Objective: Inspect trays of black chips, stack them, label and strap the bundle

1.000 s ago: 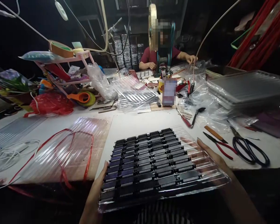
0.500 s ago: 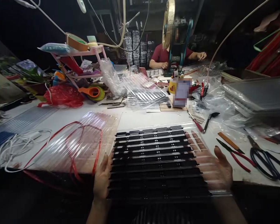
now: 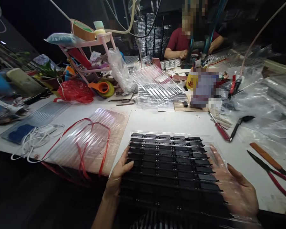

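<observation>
A clear plastic tray (image 3: 208, 139) with several rows of black toothed strips (image 3: 173, 159) is held between my hands at the table's front edge. My left hand (image 3: 119, 171) grips its left side, with the thumb lying on top at the edge. On the right, my right hand (image 3: 243, 190) is closed around the tray's side; its fingers show through the clear plastic from underneath. The tray tilts toward me, and its near end is dark. To the left lie stacked clear ribbed trays (image 3: 85, 140) with red plastic ribbon (image 3: 107, 149) across them.
Red-handled pliers (image 3: 268, 171), an orange-brown blade handle (image 3: 264, 156) and a screwdriver (image 3: 221, 130) lie at the right. A coiled white cable (image 3: 35, 140) sits at the left. More clear trays (image 3: 159, 86) and a pink rack (image 3: 85, 44) stand farther back. A co-worker in a maroon shirt (image 3: 176, 43) sits opposite.
The view has swung left, so the table's things appear farther right. Both hands still hold the tray, and my left thumb now lies over its edge. The scissors have left the view.
</observation>
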Motion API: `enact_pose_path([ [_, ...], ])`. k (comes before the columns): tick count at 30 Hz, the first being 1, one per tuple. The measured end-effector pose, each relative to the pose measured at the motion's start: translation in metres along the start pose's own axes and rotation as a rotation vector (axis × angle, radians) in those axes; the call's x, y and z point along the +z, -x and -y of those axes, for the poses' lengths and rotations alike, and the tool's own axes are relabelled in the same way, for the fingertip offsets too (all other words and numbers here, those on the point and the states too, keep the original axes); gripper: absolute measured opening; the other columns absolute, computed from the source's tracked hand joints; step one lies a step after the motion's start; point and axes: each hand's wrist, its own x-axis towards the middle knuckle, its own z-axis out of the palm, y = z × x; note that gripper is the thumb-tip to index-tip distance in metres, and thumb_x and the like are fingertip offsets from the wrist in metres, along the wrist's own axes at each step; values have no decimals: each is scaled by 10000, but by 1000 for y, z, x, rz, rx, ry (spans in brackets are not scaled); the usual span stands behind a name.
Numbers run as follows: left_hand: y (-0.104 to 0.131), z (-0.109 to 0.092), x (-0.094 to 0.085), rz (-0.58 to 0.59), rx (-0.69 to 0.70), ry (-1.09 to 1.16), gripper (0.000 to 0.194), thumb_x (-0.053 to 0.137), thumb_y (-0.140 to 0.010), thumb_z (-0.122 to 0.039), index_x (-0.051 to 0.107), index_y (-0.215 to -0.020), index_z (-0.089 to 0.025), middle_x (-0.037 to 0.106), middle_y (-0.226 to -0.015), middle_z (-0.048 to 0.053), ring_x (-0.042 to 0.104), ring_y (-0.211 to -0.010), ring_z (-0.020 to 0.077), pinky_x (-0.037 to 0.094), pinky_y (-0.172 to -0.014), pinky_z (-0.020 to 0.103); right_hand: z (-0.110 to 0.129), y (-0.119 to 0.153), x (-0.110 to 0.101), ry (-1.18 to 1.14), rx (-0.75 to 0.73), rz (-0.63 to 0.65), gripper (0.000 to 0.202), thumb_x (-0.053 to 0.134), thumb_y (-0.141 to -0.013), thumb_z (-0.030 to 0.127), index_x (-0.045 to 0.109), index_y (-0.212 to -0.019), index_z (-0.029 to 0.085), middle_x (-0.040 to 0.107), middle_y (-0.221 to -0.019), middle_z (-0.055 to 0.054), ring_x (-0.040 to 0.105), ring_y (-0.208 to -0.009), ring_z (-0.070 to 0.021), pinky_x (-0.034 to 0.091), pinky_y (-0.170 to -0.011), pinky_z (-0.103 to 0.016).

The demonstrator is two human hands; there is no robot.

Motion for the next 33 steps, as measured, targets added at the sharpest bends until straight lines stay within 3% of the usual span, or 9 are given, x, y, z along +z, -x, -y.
enact_pose_path([
  [6,1,2,-5,-29,-22,7,721,643,-761,-240,333,-1411,-280,573,-1277,68,542,-1158,273,355,-1043,420,-4,-3,-11,100,-9,77,534,385,-861,423,331,-1392,416,519,-1340,-19,563,-1128,-282,517,-842,-522],
  [11,-7,2,-18,-192,-122,-77,756,727,-679,-235,418,-1369,-212,652,-1153,86,584,-1096,283,419,-991,377,-3,0,-3,-7,13,105,534,395,-853,409,353,-1385,389,457,-1397,-7,551,-1143,-280,479,-900,-533],
  [14,-12,1,-17,-265,-150,-144,774,763,-626,-266,465,-1338,-203,674,-1109,81,591,-1079,304,460,-949,374,-1,-2,3,-127,49,94,559,410,-831,369,359,-1387,363,464,-1392,-13,552,-1139,-278,474,-908,-528],
  [20,-9,0,0,-270,-131,-187,695,702,-679,-265,468,-1333,-257,664,-1139,45,590,-1086,294,480,-941,386,2,-7,3,-172,50,126,542,418,-821,335,394,-1363,341,511,-1349,-15,581,-1095,-246,502,-880,-473],
  [25,-12,2,-5,-266,-133,-160,677,683,-687,-238,473,-1328,-277,669,-1124,33,571,-1118,295,513,-907,382,4,-8,2,-230,74,176,498,395,-845,333,433,-1340,306,555,-1298,-34,591,-1080,-235,506,-872,-453],
  [29,-13,1,-10,-269,-189,-105,630,639,-729,-245,464,-1335,-251,669,-1122,45,594,-1086,285,507,-914,401,7,-11,0,-191,100,162,529,376,-861,463,435,-1346,259,558,-1293,-61,572,-1110,-252,464,-922,-483],
  [33,-6,-2,-14,-187,-202,41,586,549,-791,-346,429,-1354,-238,657,-1145,75,613,-1058,271,512,-890,393,6,-9,-3,-213,74,177,682,327,-812,698,404,-1365,307,546,-1308,-72,550,-1139,-275,433,-937,-525],
])
